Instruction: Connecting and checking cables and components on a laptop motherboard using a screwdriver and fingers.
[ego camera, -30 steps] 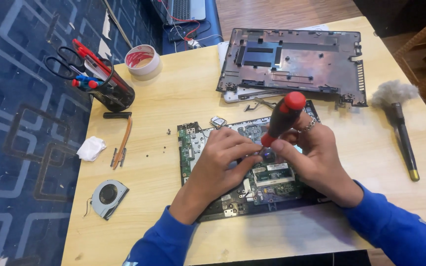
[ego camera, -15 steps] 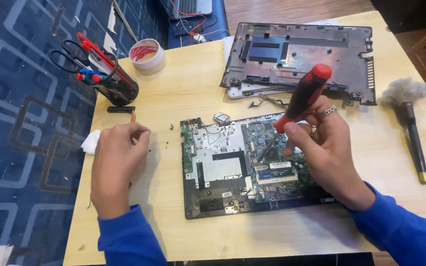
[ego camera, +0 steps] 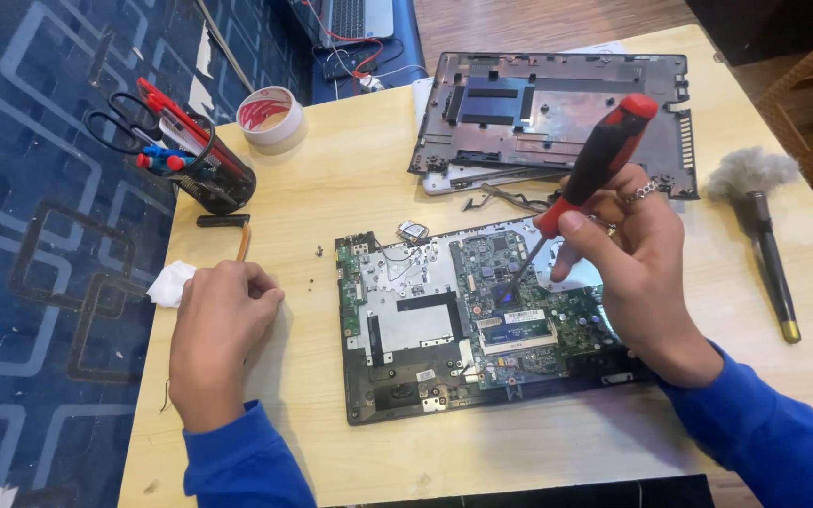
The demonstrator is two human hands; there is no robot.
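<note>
The screwdriver (ego camera: 595,165) with the red and black handle is in the right hand (ego camera: 637,263), and the grip is pressed together around the lower part of the handle, with the thumb and the fingers closed on it. The handle leans up and away from the person, toward the far right, and its thin shaft goes down and to the left out of the grip, so that the tip meets the green circuit board (ego camera: 529,301) just in front of the fingers. This board sits inside the opened laptop base (ego camera: 406,376), which lies flat in the middle of the wooden bench (ego camera: 350,179). The left hand (ego camera: 223,325) is well apart from the tool, on the bench at the left of the laptop base; it is turned palm down with the fingers curled in, and I cannot tell if it pinches something under them. Just beside this hand is a white crumpled tissue (ego camera: 173,282), and a few small screws (ego camera: 317,252) lie between the hand and the laptop. Behind the laptop base lies the removed bottom cover (ego camera: 529,113), upside down. At the far left stands a black holder (ego camera: 218,179) with scissors and pens, near a roll of tape (ego camera: 270,113). At the right edge lies a dusting brush (ego camera: 764,235).
</note>
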